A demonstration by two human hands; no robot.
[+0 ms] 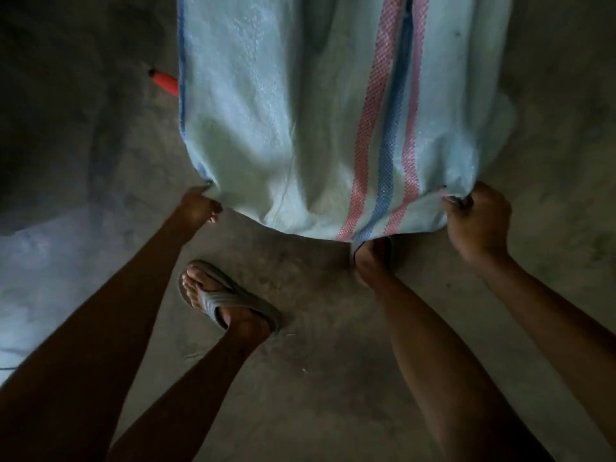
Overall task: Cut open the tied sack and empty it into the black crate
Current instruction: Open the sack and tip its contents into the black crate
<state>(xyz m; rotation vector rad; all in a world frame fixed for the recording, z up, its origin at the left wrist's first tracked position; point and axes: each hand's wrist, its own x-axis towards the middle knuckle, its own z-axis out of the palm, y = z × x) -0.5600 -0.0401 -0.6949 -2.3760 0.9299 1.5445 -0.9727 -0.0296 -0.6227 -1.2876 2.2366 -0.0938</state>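
Observation:
A white woven sack [266, 111] with red and blue stripes fills the upper middle of the head view, stretched away from me over the floor. My left hand [200, 206] pinches its near left corner. My right hand [476, 221] grips its near right corner. The near edge sags between my hands. The sack's far end runs out of the top of the frame, and its tie is hidden. I see no black crate in this view.
A red handle-like object [165, 82] pokes out from under the sack's left edge. My two feet in grey sandals [230, 301] stand on the concrete floor just below the sack. A pale bag-like shape [23, 295] lies at the left edge.

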